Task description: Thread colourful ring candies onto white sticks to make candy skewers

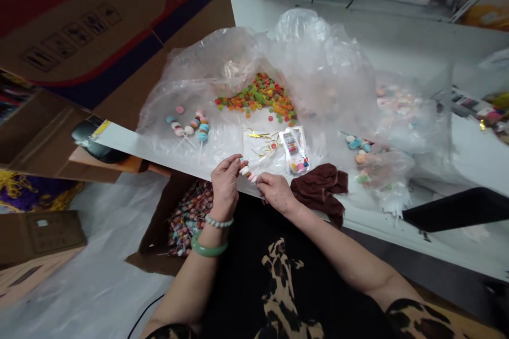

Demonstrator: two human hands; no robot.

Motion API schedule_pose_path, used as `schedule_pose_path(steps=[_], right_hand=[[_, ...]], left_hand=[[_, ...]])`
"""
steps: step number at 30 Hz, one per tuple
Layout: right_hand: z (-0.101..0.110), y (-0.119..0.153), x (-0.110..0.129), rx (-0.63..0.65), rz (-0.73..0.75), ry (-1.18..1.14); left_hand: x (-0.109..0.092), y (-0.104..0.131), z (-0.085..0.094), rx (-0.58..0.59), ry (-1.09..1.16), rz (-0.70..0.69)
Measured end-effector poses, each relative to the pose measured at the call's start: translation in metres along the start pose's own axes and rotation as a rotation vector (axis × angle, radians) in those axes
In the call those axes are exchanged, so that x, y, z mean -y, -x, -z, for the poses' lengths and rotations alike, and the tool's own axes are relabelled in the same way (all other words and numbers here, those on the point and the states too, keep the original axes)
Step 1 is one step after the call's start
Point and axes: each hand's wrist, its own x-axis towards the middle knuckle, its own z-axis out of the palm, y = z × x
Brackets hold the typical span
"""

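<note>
A candy skewer [248, 172], with white, pink and brown pieces threaded in a row, is stretched between my two hands at the table's front edge. My left hand [226, 177] pinches its upper left end. The lower right end is in the closed fingers of my right hand [275, 192]. Just beyond them lie gold twist ties [260, 136] and small printed packets [295, 149]. Several finished-looking candy skewers [202, 128] rest on plastic to the left. Ring-shaped candies [260, 96] in red, green and orange are heaped farther back.
Clear plastic bags [318, 58] spread over the white table [413, 47]. Brown gloves [321, 190] lie right of my right hand. A carton of wrapped candies [191, 217] stands below on the left, and a large cardboard box [119, 26] rises at the far left.
</note>
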Motion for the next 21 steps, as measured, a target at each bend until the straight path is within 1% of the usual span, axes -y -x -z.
schedule_pose_path(steps=[2,4,6,7,9,10,12,14,15,16,17,19,21], right_hand=[[-0.006,0.002,0.001,-0.049,-0.006,-0.080],[-0.009,0.003,0.002,-0.070,-0.011,-0.165],[-0.005,0.007,0.002,-0.064,-0.036,-0.265],[0.001,0.010,0.002,-0.071,-0.049,-0.316],[0.021,0.020,-0.001,-0.134,-0.066,-0.388],[0.034,0.028,-0.004,-0.197,-0.066,-0.401],[0.063,0.044,-0.015,-0.372,-0.069,-0.402],[0.087,0.060,-0.032,-0.547,-0.074,-0.415],[0.095,0.067,-0.041,-0.610,-0.079,-0.444],[0.101,0.071,-0.050,-0.642,-0.098,-0.472],[0.103,0.074,-0.059,-0.651,-0.127,-0.490],[0.102,0.075,-0.073,-0.625,-0.185,-0.460],[0.098,0.070,-0.081,-0.592,-0.226,-0.340]], left_hand=[[0.003,0.004,-0.010,-0.033,0.000,-0.055],[0.006,0.006,-0.021,-0.015,-0.018,-0.064],[0.006,0.006,-0.033,0.067,-0.062,-0.013],[0.005,0.007,-0.039,0.123,-0.077,0.015],[0.002,0.011,-0.049,0.229,-0.086,0.019],[0.002,0.016,-0.054,0.263,-0.098,-0.018],[0.006,0.032,-0.060,0.282,-0.212,-0.179],[0.020,0.053,-0.066,0.354,-0.480,-0.384],[0.029,0.063,-0.070,0.478,-0.658,-0.473],[0.038,0.071,-0.073,0.701,-0.844,-0.533],[0.048,0.078,-0.076,0.852,-0.998,-0.592],[0.065,0.083,-0.081,1.002,-1.216,-0.690],[0.074,0.080,-0.084,1.051,-1.275,-0.710]])
